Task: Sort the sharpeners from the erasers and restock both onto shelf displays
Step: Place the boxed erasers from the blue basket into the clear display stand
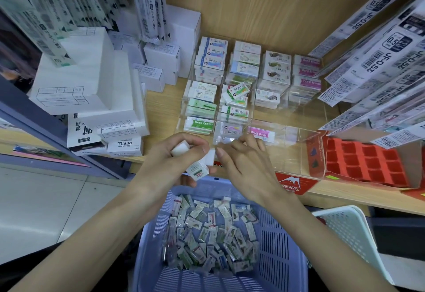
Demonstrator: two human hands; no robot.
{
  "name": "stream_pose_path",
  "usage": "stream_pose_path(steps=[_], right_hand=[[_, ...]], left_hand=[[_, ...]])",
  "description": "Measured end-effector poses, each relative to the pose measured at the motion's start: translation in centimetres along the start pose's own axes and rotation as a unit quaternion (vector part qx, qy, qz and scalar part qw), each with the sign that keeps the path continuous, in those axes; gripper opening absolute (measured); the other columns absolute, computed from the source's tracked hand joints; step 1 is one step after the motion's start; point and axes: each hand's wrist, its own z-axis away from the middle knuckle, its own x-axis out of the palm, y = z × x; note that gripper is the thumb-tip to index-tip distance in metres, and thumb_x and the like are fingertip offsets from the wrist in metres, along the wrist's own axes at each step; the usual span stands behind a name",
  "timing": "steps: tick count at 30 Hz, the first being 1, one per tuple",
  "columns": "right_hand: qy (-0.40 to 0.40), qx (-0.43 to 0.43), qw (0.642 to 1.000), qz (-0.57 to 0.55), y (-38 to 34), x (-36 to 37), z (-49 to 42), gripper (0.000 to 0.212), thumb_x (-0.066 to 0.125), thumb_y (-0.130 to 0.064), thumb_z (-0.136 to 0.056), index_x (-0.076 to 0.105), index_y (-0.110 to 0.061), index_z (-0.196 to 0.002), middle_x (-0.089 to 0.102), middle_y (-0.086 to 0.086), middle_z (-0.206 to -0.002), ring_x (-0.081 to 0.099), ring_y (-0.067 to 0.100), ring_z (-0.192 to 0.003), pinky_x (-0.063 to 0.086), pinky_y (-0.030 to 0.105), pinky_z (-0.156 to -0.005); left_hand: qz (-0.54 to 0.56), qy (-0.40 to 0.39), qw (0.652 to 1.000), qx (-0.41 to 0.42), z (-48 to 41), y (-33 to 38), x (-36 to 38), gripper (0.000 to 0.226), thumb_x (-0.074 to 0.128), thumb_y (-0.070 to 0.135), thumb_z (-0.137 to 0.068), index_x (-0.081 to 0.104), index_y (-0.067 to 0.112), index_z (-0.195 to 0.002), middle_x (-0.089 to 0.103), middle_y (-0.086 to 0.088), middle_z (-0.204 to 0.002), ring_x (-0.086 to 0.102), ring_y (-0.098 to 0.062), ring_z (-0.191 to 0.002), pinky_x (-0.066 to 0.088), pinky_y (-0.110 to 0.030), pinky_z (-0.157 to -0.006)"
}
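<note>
Hands: left hand (174,160) is curled tight round a small stack of held erasers (197,169); right hand (243,163) has fingers bent, thumb and forefinger closing on the end of the white eraser (210,155) that sticks out of that stack.
Step in hand: drawing one eraser from the stack to slot it into the clear display (296,144) just beyond the fingertips, as I judge it.
Doing it well: keep the left grip firm so the others do not slip into the blue basket (282,245) below the wrists. Read the wrapper first, then match it to its compartment and lay it flat, label up, like its neighbours.
Stock position: loose erasers (207,234) lie heaped in the blue basket under both forearms, the display stands on the shelf (345,195) ahead of the hands, and the pink eraser (261,133) lies just past the right fingers.
Count, held: three visible.
Count, basket: dozens, too jumbled to number.
Count, display: four columns in the far tier; nearest right compartments look bare.
Count, sharpeners: none I can make out.
Count, baskets: two, blue one and white basket (351,229) right of the right forearm.
Count, trays: one red tray (368,165), far right.
</note>
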Motion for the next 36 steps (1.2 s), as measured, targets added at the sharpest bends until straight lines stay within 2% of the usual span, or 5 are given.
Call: stream_pose_path(steps=[11,20,26,33,36], right_hand=[[0.142,-0.017,0.989,0.024,1.4,-0.2,-0.3,0.037,0.037,-0.027,-0.097,0.070,-0.011,-0.096,0.069,-0.001,-0.095,0.048,0.019,-0.093,0.032,0.031,-0.077],[0.076,-0.014,0.996,0.055,1.4,-0.9,-1.2,0.030,0.043,-0.025,-0.090,0.070,-0.015,-0.092,0.070,-0.004,-0.097,0.058,0.025,-0.096,0.030,0.030,-0.085],[0.097,0.076,0.961,-0.246,-0.7,-5.2,1.5,0.030,0.047,-0.018,-0.089,0.066,-0.015,-0.112,0.064,-0.009,-0.108,0.050,0.012,-0.110,0.032,0.013,-0.095],[0.117,0.155,0.862,-0.468,-2.0,-9.3,5.9,0.016,0.063,-0.015,-0.088,0.064,-0.019,-0.104,0.066,-0.004,-0.089,0.061,0.004,-0.079,0.050,0.026,-0.075],[0.111,0.137,0.856,-0.487,-1.7,-8.9,7.0,0.015,0.063,-0.007,-0.086,0.066,-0.021,-0.089,0.067,0.006,-0.079,0.059,0.005,-0.067,0.049,0.022,-0.065]], left_hand=[[0.022,-0.001,1.000,0.004,-0.2,-0.1,-0.2,0.001,0.065,0.013,-0.083,0.065,0.012,-0.083,0.067,0.005,-0.075,0.072,-0.028,-0.078,0.043,-0.018,-0.041],[0.029,0.000,1.000,0.009,-0.2,-0.1,-0.1,0.001,0.065,0.011,-0.084,0.064,0.011,-0.085,0.068,0.008,-0.074,0.072,-0.027,-0.078,0.043,-0.019,-0.041],[0.111,-0.054,0.992,0.010,0.0,0.5,1.9,0.021,0.052,-0.003,-0.089,0.060,0.010,-0.104,0.072,-0.008,-0.086,0.071,-0.022,-0.076,0.053,-0.022,-0.055],[0.126,-0.165,0.978,0.022,1.8,0.9,5.0,0.051,0.059,0.008,-0.072,0.051,0.015,-0.122,0.070,-0.006,-0.084,0.069,-0.017,-0.065,0.054,-0.024,-0.049],[0.099,-0.194,0.975,0.032,3.0,0.0,5.3,0.055,0.059,0.008,-0.072,0.047,0.017,-0.125,0.072,-0.007,-0.081,0.071,-0.021,-0.071,0.055,-0.023,-0.051]])
